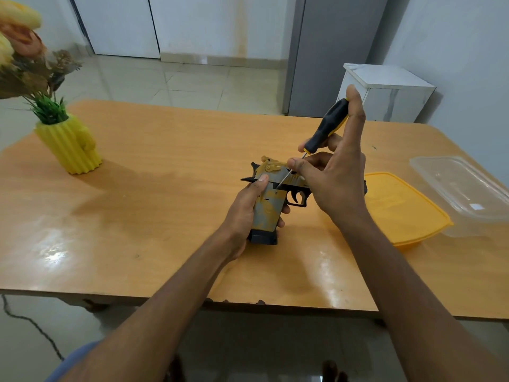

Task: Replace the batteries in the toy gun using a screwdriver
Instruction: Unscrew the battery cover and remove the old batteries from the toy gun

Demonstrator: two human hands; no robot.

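Note:
A yellow and grey toy gun (271, 199) with a black base is held above the wooden table, its grip wrapped by my left hand (243, 216) with the thumb up on the gun's side. My right hand (334, 175) holds a screwdriver (329, 125) with a black and yellow handle, tilted down to the left. Its thin metal tip touches the side of the gun just above the grip. The gun's barrel end is hidden behind my right hand.
A yellow lid (399, 210) lies on the table (154, 188) right of my hands, with a clear plastic box (465, 191) beside it. A yellow ribbed vase (70, 146) with flowers stands at the far left. A white cabinet (385, 92) is behind the table.

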